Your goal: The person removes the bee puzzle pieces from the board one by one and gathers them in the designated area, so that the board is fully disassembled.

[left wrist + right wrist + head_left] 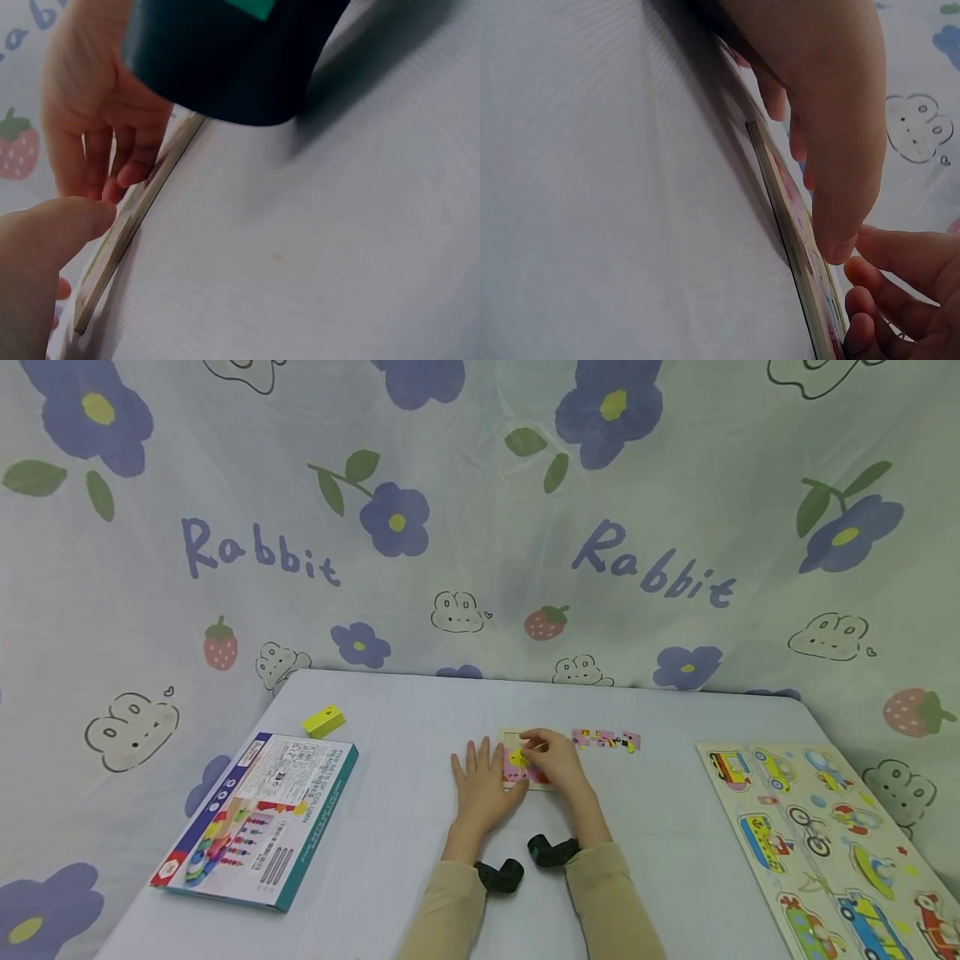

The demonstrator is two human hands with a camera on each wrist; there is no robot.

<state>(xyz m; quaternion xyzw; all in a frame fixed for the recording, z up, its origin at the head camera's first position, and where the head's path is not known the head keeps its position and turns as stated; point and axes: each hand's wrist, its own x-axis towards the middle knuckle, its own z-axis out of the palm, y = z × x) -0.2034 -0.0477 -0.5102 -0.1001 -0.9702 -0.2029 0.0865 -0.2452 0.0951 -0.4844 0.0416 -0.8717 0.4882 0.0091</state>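
A small square wooden puzzle board with a pink picture and a yellow figure (pixel 513 737) is seen on the table covered in white cloth (pixel 405 827), in front of the person. Its left side is touched by the left hand (pixel 480 792), which is laid flat with straight, spread fingers; nothing is grasped by it. Over the board's right part the right hand (pixel 558 764) is held, its fingers bent and the thumb and forefinger brought close together; whether a piece is pinched between them cannot be told. Just beyond the right hand, a row of loose pink pieces with multicoloured markings (pixel 606 741) is set out.

Black curved wrist devices (pixel 501 877) are worn at both wrists, below beige sleeves (pixel 617 902). To the left, a flat printed cardboard box with teal sides (pixel 330 814) is placed, and a yellow rectangular block (pixel 324 722) is seen just behind it. To the right, a large pale board with colourful vehicle pictures (pixel 838 852) is laid.
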